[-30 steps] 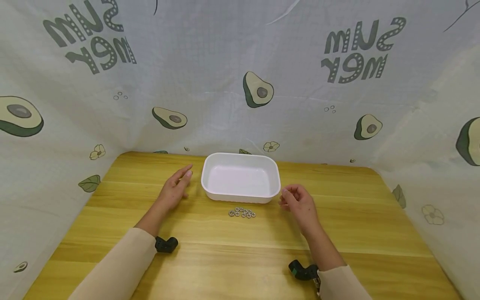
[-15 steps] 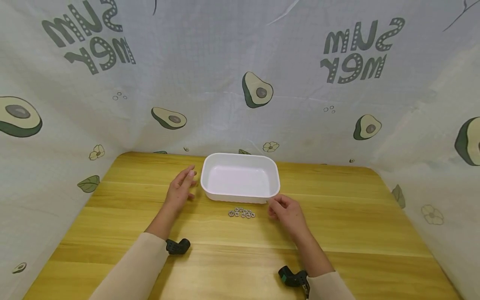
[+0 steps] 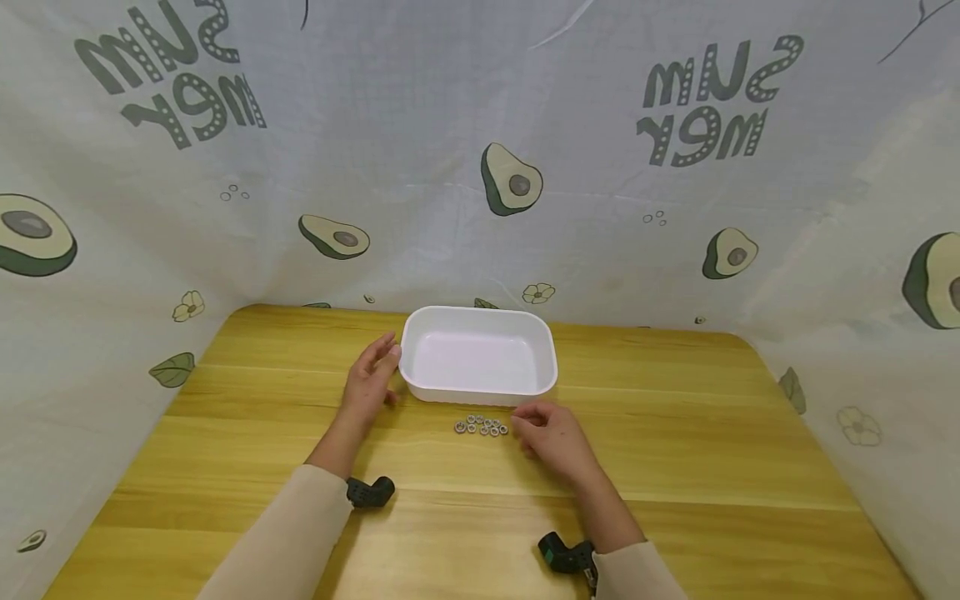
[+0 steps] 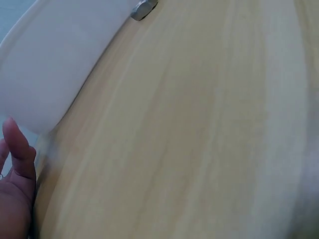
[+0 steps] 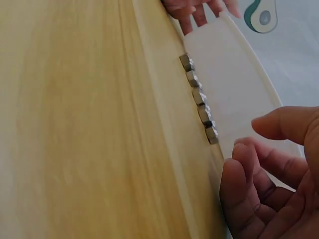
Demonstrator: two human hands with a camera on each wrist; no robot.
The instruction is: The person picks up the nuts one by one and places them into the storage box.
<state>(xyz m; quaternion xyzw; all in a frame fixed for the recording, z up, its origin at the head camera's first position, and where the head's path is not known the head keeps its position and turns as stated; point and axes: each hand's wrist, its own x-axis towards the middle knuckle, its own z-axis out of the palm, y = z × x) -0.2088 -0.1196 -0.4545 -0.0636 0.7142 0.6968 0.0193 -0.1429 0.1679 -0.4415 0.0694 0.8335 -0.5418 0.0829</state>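
Several small silver hex nuts (image 3: 484, 431) lie in a loose cluster on the wooden table, just in front of a white rectangular tray (image 3: 480, 397). My left hand (image 3: 369, 385) is at the tray's left end, fingers relaxed and fingertips right at its wall. To the right of the nuts my right hand (image 3: 555, 437) hovers low, nothing in its grasp. In the right wrist view, its thumb (image 5: 279, 124) stands apart from the loosely bent fingers, close to the row of nuts. One nut (image 4: 143, 9) shows at the top of the left wrist view beside the tray.
Behind the wooden table (image 3: 465, 533) hangs a white curtain (image 3: 420, 125) printed with avocados and lettering, wrapping round both sides. Black wrist cameras sit on both forearms, the left camera (image 3: 371, 492) and the right camera (image 3: 564, 553), low over the table.
My right hand has moved left and toward me, from beside the tray's right end to the edge of the nuts. My left hand has shifted right, up to the tray's left end.
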